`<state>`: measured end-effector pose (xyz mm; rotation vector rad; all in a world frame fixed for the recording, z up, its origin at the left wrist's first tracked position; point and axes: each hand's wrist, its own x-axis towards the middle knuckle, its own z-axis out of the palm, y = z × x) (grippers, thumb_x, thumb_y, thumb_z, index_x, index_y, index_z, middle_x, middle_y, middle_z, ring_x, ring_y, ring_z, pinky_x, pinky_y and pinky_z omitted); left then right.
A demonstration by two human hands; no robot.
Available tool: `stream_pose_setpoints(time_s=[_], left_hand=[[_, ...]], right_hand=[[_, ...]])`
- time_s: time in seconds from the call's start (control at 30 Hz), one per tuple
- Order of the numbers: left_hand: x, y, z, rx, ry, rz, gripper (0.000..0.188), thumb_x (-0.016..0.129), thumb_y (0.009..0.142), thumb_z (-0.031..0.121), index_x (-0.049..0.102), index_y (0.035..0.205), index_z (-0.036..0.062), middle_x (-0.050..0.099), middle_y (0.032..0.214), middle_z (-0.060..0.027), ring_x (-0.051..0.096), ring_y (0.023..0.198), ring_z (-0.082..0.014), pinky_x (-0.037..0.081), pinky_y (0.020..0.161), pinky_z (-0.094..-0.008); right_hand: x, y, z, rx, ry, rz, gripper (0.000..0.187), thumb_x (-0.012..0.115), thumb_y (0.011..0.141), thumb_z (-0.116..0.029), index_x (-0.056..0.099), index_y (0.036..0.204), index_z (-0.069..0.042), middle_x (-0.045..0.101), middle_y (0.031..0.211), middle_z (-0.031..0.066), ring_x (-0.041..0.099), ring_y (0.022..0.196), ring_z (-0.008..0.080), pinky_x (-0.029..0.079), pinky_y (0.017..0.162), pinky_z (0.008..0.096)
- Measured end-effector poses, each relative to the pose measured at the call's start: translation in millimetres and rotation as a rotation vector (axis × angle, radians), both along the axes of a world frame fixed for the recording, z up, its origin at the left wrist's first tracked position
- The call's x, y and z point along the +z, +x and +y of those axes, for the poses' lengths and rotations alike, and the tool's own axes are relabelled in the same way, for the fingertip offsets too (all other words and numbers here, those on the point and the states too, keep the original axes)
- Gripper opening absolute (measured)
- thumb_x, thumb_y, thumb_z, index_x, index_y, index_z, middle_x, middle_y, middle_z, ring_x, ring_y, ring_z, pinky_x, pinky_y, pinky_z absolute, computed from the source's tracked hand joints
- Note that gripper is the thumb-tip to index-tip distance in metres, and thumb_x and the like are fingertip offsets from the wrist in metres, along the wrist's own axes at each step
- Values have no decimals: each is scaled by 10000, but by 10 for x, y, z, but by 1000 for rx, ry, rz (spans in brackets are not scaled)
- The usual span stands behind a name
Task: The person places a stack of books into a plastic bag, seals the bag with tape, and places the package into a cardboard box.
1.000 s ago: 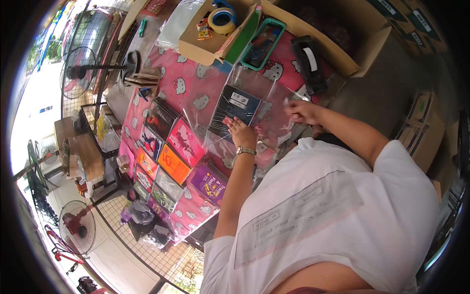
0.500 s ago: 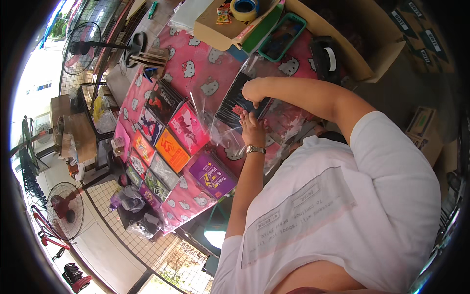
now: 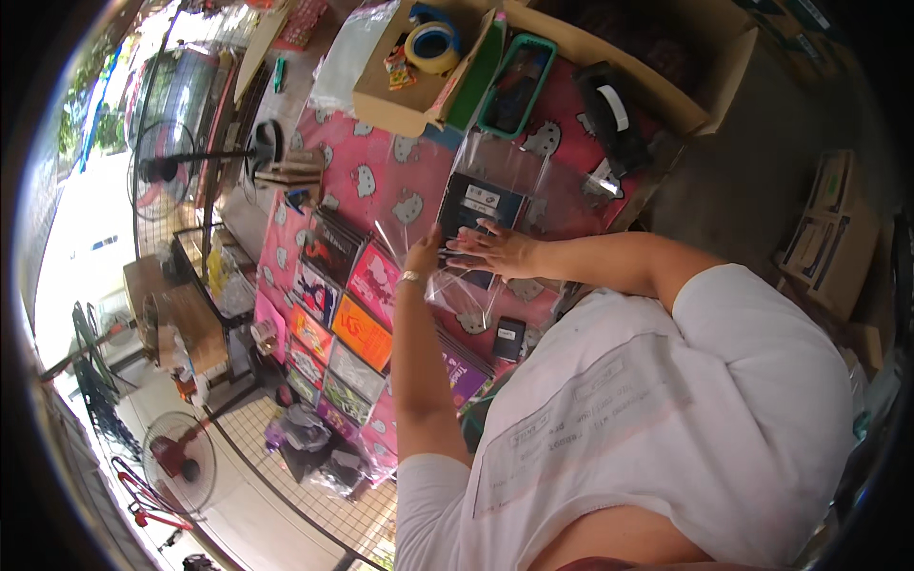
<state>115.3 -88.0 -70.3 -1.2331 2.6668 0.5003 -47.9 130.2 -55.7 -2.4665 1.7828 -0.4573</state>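
Observation:
A dark notebook (image 3: 464, 195) with white labels on its face lies on a clear plastic sheet (image 3: 571, 195) on the table. My right hand (image 3: 500, 252) rests flat across the notebook's near part, fingers spread. At the notebook's near left edge, my left hand (image 3: 422, 251) has its fingers closed on the plastic sheet. A fold of that sheet stands up beside the left wrist. To the left are rows of notebooks with bright covers, among them an orange one (image 3: 362, 333) and a pink one (image 3: 373, 284). A small black box (image 3: 509, 339) sits close to my body.
Pink patterned cloth (image 3: 367, 176) covers the table. Along its far side stand a cardboard box (image 3: 390, 100) holding tape rolls (image 3: 431, 48), a green basket (image 3: 519, 86), a black tape dispenser (image 3: 609, 119) and a large carton (image 3: 657, 86). Fans (image 3: 181, 462) stand at the left.
The notebook shows white labels where a red print showed before. My right hand has opened from a bent grip and lies flat; my left has moved to the notebook's left edge. The view has shifted.

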Motion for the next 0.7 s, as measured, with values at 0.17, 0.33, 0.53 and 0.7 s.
stream_pose_setpoints(time_s=[0.17,0.33,0.53,0.7], left_hand=[[871,-739,-327,164,882,65,964,259,844,800,473,1356,12,582,1238,-186,479,1217,-251,341,1022,-388],[871,-1173,289,550,1173,961,1041,200,809,837,413,1389,0,468,1377,-169,401,1294,-254,255,1111,-381],[1028,-1378,1452,571,885,1354,989,199,863,782,356,1415,-24,363,1468,-150,288,1381,-264,171,1149,-402],[718,-836,1629,719,815,1350,970,322,853,767,363,1412,-25,432,1420,-165,354,1345,-268,210,1145,-394]], right_hand=[[163,-908,485,-154,-6,-407,1051,820,603,-459,281,1460,-176,329,1472,79,302,1360,290,277,1065,490],[312,-1052,387,-476,-222,-894,840,835,666,-320,392,1316,-27,456,1307,167,471,1189,365,373,999,408],[293,-1343,448,-500,-28,-1116,792,828,707,-266,361,1307,-48,501,1277,193,538,1147,322,445,928,386],[311,-1650,516,-172,230,-1031,754,773,765,-295,375,1352,-38,495,1301,166,481,1224,276,380,1008,366]])
